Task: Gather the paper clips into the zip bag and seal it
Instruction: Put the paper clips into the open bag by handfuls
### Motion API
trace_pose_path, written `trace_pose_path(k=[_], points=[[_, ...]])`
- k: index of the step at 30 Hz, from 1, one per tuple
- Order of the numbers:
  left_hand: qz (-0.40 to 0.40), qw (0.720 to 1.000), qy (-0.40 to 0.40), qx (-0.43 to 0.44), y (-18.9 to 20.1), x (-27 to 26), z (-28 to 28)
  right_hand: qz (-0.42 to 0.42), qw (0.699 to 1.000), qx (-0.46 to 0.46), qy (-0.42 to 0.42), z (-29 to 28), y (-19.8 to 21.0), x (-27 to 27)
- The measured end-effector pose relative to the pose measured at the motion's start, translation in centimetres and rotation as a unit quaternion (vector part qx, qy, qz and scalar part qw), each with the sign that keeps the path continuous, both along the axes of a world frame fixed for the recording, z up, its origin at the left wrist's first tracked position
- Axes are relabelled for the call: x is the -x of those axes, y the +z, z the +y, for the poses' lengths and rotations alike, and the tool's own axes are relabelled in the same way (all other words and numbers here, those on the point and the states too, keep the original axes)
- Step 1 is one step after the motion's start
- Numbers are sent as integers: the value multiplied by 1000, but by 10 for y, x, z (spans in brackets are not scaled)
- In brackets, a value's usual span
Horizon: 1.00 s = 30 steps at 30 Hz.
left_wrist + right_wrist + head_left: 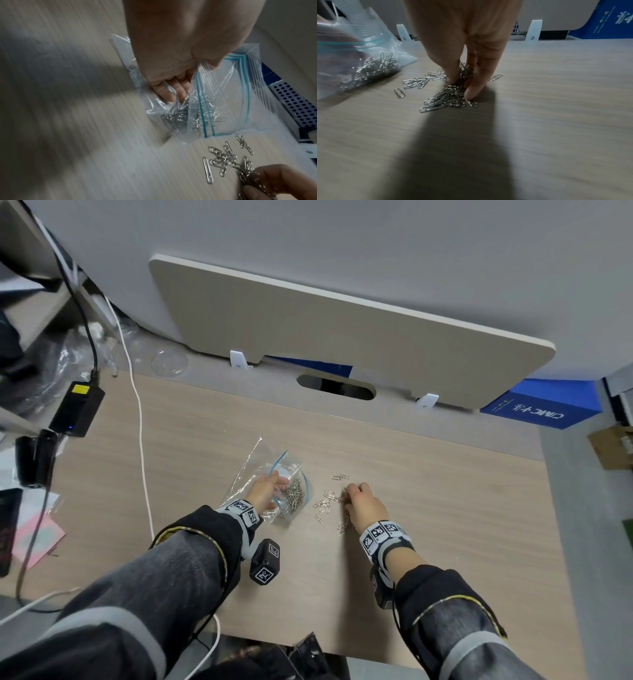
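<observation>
A clear zip bag (253, 467) (228, 97) (399, 54) with a blue seal strip lies on the wood desk, its mouth facing right. A heap of silver paper clips (295, 494) (373, 67) lies inside it. My left hand (279, 493) (188, 79) grips the bag's mouth edge and holds it apart, fingers inside the film. Right of the bag, loose paper clips (323, 503) (221, 159) lie scattered. My right hand (349, 494) (461, 87) pinches a tangled clump of clips (447, 100) that rests on the desk.
A black power adapter (77, 409) and a white cable (140, 440) lie at the left. A beige divider panel (342, 330) and a cable slot (335, 386) bound the desk's far side. A blue box (537, 409) sits at the back right.
</observation>
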<state>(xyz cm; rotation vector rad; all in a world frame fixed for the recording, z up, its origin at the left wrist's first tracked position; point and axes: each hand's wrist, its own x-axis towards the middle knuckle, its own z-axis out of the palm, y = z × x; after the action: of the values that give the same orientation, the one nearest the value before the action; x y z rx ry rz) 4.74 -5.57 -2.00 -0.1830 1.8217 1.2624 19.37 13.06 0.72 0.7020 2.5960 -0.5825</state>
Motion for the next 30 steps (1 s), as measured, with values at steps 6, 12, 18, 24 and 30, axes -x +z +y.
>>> trace_pose_path(k=[6, 12, 18, 24, 30], points=[[2, 1000, -5, 0, -1, 0, 0, 21, 998, 34, -44, 10, 3, 2], [0, 1000, 1, -1, 5, 0, 0, 107, 985, 105, -82, 9, 27, 17], [-7, 1000, 7, -3, 9, -2, 1, 197, 963, 175, -54, -22, 58, 51], [-14, 1000, 27, -7, 13, -2, 2, 159, 968, 193, 14, -64, 59, 70], [-13, 1000, 3, -5, 13, -1, 0, 113, 980, 154, 52, -66, 60, 65]])
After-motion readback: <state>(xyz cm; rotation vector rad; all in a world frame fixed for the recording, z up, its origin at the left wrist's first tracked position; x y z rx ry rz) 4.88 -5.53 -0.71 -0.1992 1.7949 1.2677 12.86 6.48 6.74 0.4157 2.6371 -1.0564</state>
